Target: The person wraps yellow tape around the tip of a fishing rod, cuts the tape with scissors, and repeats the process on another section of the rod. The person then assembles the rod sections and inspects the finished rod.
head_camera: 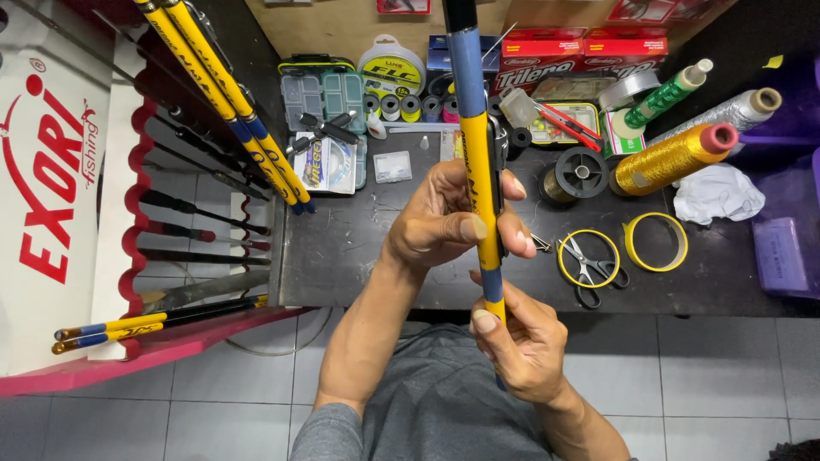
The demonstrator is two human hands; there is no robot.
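Seen from above, the left hand (448, 220) and right hand (523, 346) each close their grip around an upright yellow-and-blue fishing rod (480, 171) held over the near edge of the black table (359, 256); keeping both grips firm looks wise.

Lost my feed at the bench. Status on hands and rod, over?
Left hand closed round the yellow-and-blue rod, upper grip. Right hand closed on its lower end. Rod upright above the black table. Scissors lie clear to the right.
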